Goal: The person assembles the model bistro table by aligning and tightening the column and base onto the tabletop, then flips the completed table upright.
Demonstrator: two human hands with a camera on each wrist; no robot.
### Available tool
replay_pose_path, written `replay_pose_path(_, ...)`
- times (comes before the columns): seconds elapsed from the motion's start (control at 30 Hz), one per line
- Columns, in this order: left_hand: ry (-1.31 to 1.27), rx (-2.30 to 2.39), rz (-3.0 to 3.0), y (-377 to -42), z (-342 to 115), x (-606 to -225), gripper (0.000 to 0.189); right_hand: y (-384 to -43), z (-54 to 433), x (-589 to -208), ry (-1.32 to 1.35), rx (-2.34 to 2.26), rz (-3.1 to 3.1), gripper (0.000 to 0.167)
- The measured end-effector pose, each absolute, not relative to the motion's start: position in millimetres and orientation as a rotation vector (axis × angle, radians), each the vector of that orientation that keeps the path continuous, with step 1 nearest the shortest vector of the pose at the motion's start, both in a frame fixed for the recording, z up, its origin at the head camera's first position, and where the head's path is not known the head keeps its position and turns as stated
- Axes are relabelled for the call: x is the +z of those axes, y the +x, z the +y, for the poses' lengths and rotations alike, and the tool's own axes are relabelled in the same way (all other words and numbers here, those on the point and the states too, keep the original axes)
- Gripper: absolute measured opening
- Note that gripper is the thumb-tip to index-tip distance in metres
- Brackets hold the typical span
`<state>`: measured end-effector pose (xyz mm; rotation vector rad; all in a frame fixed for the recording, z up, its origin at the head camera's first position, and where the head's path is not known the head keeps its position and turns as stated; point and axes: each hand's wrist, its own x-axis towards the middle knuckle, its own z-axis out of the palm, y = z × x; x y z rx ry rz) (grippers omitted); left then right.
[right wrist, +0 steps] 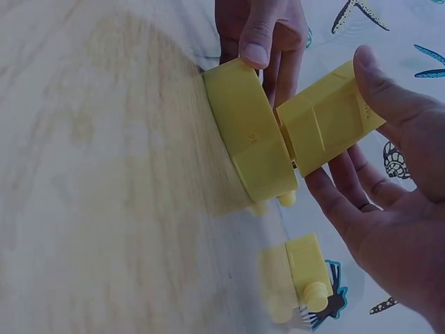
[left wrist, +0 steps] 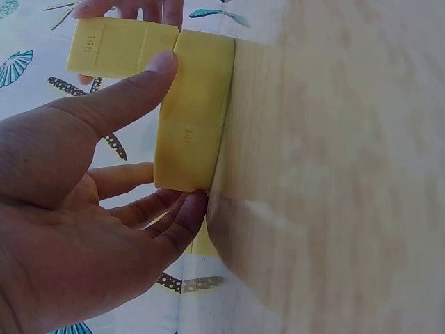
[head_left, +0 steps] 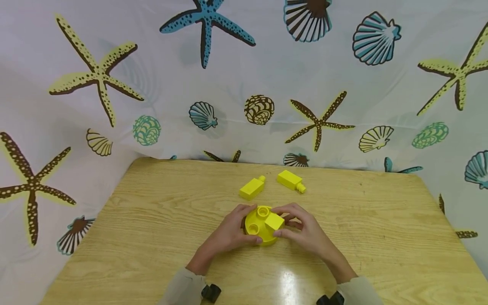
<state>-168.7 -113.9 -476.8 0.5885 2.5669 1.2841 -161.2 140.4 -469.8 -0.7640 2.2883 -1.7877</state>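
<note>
left hand grip [head_left: 231, 232] curled round left side of yellow round base [head_left: 268, 241], thumb at near edge, fingers round far side. base flat on table [head_left: 160, 220], between both hands. right hand grip [head_left: 310, 235] pinching yellow block [head_left: 274, 221] between thumb and fingers, on its right side. block roughly upright over right part of base, narrow gap at its foot in right wrist view. two sockets bare beside it. two more yellow pegged blocks [head_left: 289, 179] lying beyond hands, apart from both grips.
</note>
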Motion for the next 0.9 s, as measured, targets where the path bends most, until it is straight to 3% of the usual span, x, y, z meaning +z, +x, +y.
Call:
replay_pose_path(0.6, 0.584, 1.327, 2.559, -167.8, -115.3, -477.2, 0.087, -168.6, 145.5, -465.0, -0.833, -1.758, 2.158, 0.042)
replay_pose_path(0.9, 0.602, 1.337, 2.554, -167.4, -116.6, -476.4, 0.087, -166.9, 141.0, -464.5, -0.711, -1.821, 2.216, 0.037)
